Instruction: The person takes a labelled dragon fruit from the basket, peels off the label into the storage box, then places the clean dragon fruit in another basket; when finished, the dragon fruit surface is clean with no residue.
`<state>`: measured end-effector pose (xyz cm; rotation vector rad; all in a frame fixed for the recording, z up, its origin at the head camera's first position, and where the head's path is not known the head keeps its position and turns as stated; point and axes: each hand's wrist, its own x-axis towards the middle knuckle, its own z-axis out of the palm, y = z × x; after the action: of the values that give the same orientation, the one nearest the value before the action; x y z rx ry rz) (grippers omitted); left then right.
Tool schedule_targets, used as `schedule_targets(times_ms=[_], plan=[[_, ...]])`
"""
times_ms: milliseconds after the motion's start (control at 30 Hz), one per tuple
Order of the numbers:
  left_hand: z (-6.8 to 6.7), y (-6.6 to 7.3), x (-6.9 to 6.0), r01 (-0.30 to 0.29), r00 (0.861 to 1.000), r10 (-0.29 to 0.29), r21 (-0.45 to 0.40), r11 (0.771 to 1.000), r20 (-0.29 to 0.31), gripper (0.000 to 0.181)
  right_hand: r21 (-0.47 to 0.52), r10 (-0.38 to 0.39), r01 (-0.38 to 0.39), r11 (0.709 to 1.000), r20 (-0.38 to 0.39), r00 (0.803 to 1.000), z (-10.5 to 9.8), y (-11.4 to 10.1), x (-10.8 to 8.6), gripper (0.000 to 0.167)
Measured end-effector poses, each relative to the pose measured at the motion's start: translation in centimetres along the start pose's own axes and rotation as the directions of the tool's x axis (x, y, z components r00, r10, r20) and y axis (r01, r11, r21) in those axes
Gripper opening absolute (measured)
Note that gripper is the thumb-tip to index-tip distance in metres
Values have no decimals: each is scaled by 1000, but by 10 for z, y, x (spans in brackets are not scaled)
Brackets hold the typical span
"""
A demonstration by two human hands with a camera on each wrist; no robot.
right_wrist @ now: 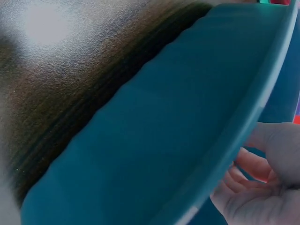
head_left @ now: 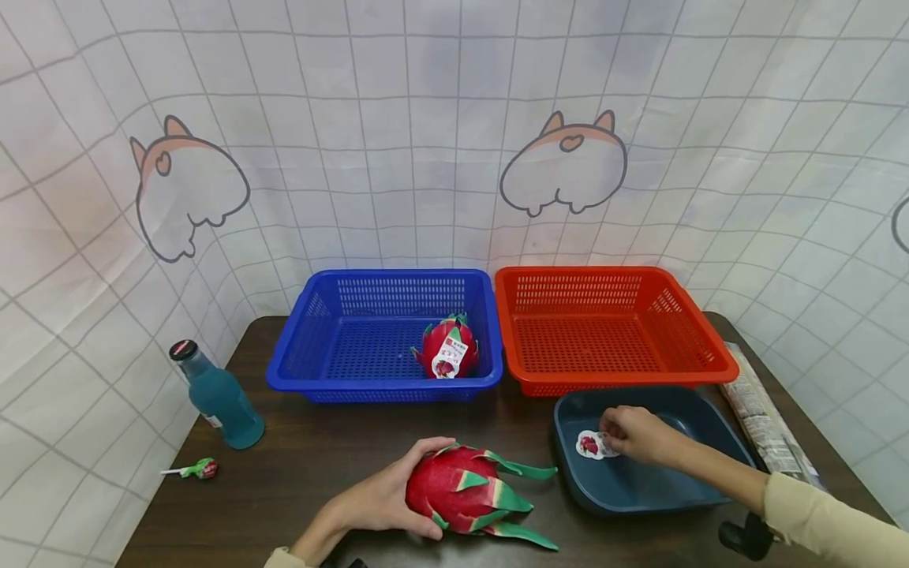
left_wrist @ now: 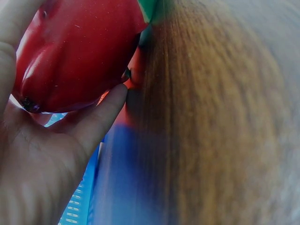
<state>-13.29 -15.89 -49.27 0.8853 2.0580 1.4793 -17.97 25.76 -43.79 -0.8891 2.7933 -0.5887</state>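
My left hand (head_left: 381, 495) grips a red dragon fruit (head_left: 454, 485) with green leaf tips, fingers over its far side and thumb on the near side. In the left wrist view, the dragon fruit's smooth red end (left_wrist: 79, 56) lies between the fingers and thumb. Inside a dark blue basin (head_left: 660, 493), my right hand (head_left: 639, 434) pinches the right end of a white sticker (head_left: 589, 445) printed with a dragon fruit. The basin's wall (right_wrist: 136, 122) hides that sticker in the right wrist view.
A blue basket (head_left: 383, 385) holds another dragon fruit (head_left: 443, 347) bearing a white sticker. Beside it stands a red-orange basket (head_left: 618, 379). At left are a bottle of blue drink (head_left: 223, 402) and a lollipop (head_left: 202, 468). A long plastic-wrapped package (head_left: 770, 418) lies along the right.
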Motion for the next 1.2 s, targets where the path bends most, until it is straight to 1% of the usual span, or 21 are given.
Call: schedule_targets(times_ms=[167, 367, 633, 800, 867, 1000, 1067, 1200], plan=[[0, 0, 0, -4, 1000, 4, 14, 1000, -2, 92, 34, 49, -50, 998, 28, 998, 0, 2, -1, 7], [1, -1, 0, -4, 1000, 4, 17, 1000, -3, 93, 52, 70, -71, 996, 33, 997, 2, 3, -4, 7], [1, -1, 0, -2, 1000, 2, 21, 1000, -3, 93, 14, 84, -83, 996, -24, 996, 5, 8, -8, 10], [0, -1, 0, -2, 1000, 2, 29, 1000, -6, 94, 7, 65, -64, 998, -59, 996, 7, 12, -9, 12], [-1, -1, 0, 2, 1000, -2, 25, 1000, -5, 94, -2, 43, -43, 999, -73, 996, 9, 13, -9, 13], [0, -1, 0, 4, 1000, -4, 21, 1000, -5, 94, -23, 35, -37, 999, -100, 994, 14, 14, -9, 15], [0, -1, 0, 1, 1000, -1, 22, 1000, -5, 94, -31, 42, -45, 999, -105, 994, 15, 15, -9, 16], [0, -1, 1, 0, 1000, 0, 15, 1000, -1, 94, -25, 80, -83, 996, -109, 991, 16, 14, -9, 16]])
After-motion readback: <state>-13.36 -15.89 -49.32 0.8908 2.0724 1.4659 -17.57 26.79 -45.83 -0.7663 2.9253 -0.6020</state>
